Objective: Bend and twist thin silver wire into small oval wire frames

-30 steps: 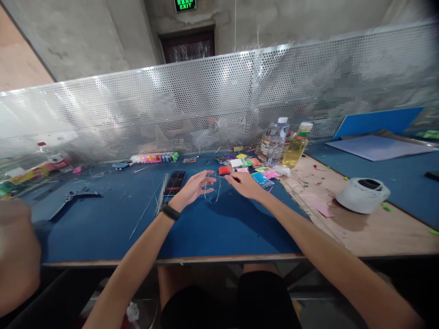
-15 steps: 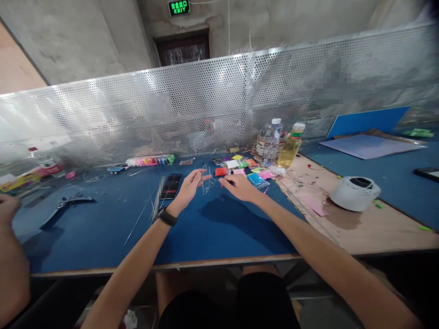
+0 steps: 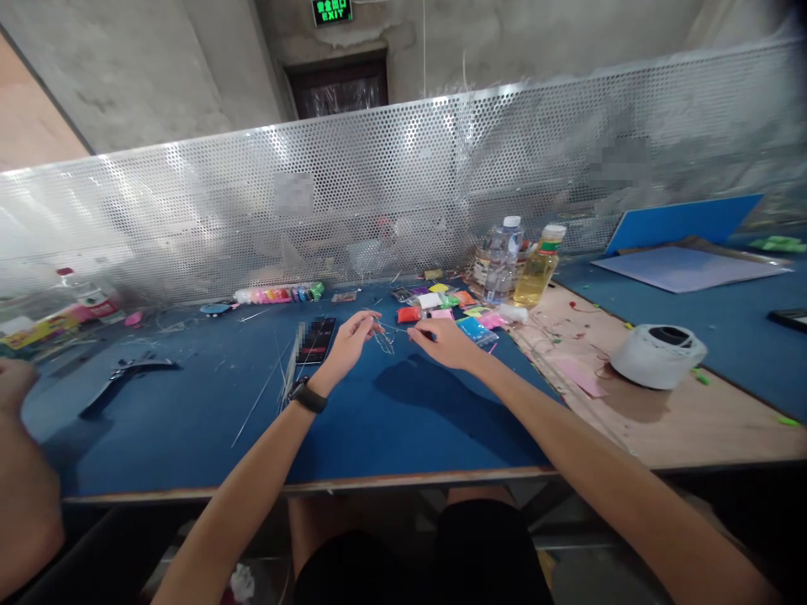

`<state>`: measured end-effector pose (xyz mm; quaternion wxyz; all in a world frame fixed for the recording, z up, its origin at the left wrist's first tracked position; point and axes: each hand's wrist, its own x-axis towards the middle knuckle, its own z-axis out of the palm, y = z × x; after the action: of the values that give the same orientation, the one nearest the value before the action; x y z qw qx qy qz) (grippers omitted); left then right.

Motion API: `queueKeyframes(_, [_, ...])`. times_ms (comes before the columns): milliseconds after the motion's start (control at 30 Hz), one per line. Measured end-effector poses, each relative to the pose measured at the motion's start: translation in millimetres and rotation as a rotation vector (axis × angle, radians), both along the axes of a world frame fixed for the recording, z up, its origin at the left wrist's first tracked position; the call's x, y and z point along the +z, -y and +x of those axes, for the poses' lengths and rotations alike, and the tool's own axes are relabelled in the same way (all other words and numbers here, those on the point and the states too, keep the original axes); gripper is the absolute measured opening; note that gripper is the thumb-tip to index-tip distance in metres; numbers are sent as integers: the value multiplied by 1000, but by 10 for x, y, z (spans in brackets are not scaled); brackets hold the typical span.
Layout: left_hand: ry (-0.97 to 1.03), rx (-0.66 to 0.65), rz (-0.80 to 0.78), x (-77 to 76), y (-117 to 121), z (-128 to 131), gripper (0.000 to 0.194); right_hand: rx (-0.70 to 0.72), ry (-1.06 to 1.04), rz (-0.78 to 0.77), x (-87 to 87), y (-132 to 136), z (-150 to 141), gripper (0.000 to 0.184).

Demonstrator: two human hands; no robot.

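Over the middle of the blue table [image 3: 403,437], my left hand [image 3: 354,336] pinches a thin bent wire frame [image 3: 384,340] between thumb and fingers. My right hand [image 3: 438,340] is closed in a pinch to the right of it, fingertips on a fine wire end [image 3: 401,328] that runs across to the frame. A dark watch band sits on my left wrist. Beside my left hand lies a phone [image 3: 316,340], with a bundle of loose straight wires [image 3: 290,370] close to it. Exactly how the wires join is too fine to make out.
Coloured clay packets [image 3: 476,330] lie beyond my right hand, near a clear bottle [image 3: 503,260] and an oil bottle [image 3: 537,267]. A white roll [image 3: 659,357] stands right. Pliers [image 3: 129,374] lie left, near another person's arm [image 3: 25,470]. A perforated metal screen [image 3: 214,218] spans the back.
The wire frame has tilted down and turned in my left hand, whose fingers have curled in. My right hand has shifted slightly, and the fine wire now stretches between both hands.
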<state>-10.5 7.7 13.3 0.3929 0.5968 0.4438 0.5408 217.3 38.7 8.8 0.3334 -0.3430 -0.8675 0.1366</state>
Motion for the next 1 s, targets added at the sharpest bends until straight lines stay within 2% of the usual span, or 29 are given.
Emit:
queueKeyframes(300, [94, -63, -16, -23, 2, -10, 30, 34, -3, -1, -1, 27, -16, 41])
queueKeyframes(467, [148, -51, -60, -34, -9, -4, 29, 48, -4, -26, 8, 50, -31, 40])
queueKeyframes(667, [213, -76, -90, 1, 8, -2, 29, 54, -2, -21, 5, 56, -35, 40])
queueKeyframes(1000, [302, -201, -183, 9, 18, -13, 32, 58, -2, -23, 12, 49, -28, 40])
